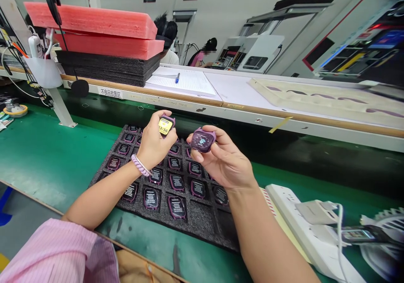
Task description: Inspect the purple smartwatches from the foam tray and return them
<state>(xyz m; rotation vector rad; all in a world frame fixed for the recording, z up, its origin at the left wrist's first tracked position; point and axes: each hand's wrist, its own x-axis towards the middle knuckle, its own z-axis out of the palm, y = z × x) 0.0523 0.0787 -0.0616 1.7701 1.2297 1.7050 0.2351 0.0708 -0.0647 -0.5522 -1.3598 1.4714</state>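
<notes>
My left hand (154, 142) is closed on a purple-cased smartwatch without a strap, its lit screen (165, 125) yellow and showing a time ending in 3:56. In my right hand (225, 159) is a second strapless purple smartwatch (203, 141), gripped between thumb and fingers, with a dark dial on its screen. Both watches are raised above a black foam tray (202, 218). Several purple watches, such as one smartwatch (177, 207) near the front, sit in the tray's pockets with lines of text on their screens. My forearms and hands hide part of the tray.
A white power strip (293, 215) with plugged-in chargers lies at the right, beside a smartwatch with a dark strap (358, 234). Red foam slabs (107, 22) rest on black foam on the shelf, near papers and a blue pen (177, 78). People sit beyond the shelf.
</notes>
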